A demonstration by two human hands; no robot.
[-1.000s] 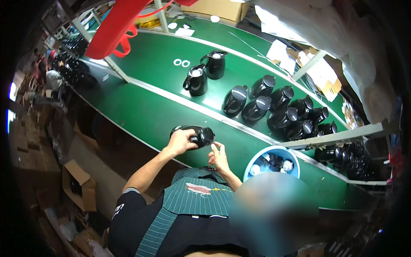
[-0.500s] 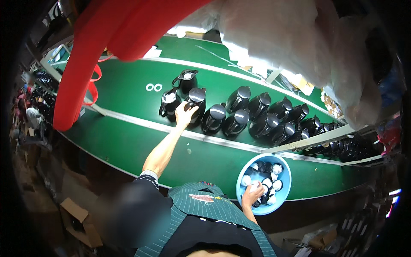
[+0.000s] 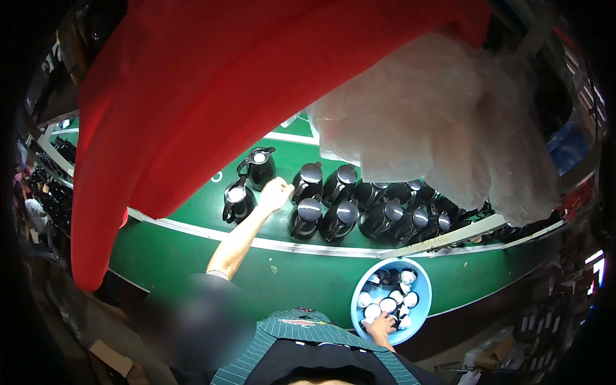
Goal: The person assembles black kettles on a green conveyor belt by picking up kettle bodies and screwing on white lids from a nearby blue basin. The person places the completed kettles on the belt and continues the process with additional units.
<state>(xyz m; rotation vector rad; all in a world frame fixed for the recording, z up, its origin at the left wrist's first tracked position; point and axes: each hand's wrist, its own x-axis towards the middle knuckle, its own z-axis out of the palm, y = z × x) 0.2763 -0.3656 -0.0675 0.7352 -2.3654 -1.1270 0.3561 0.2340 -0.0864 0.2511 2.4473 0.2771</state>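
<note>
My left hand [image 3: 276, 194] is closed at the left side of a black jug [image 3: 308, 181] with a grey lid, where its handle lies. That handle is hidden behind my fingers. Left of the hand stand a black jug [image 3: 259, 170] and another black jug [image 3: 239, 202], both showing pale round tops. My right hand [image 3: 382, 325] reaches into a light blue basin [image 3: 424, 314], its fingers spread over black-and-white stoppers. One white-topped stopper [image 3: 373, 311] lies right at the fingertips.
More grey-lidded black jugs [image 3: 339, 220] stand in rows to the right on the green bench [image 3: 308, 273]. A red cloth-like sheet [image 3: 212, 96] and clear plastic [image 3: 410, 109] hang across the far side. A metal bar [image 3: 449, 239] crosses beside the jugs. One white ring [image 3: 217, 176] shows near the red sheet.
My left hand has carried the grey-lidded jug right, into the far row beside the others. My right hand's fingers have spread among the stoppers. The view has shifted, and the red sheet covers more.
</note>
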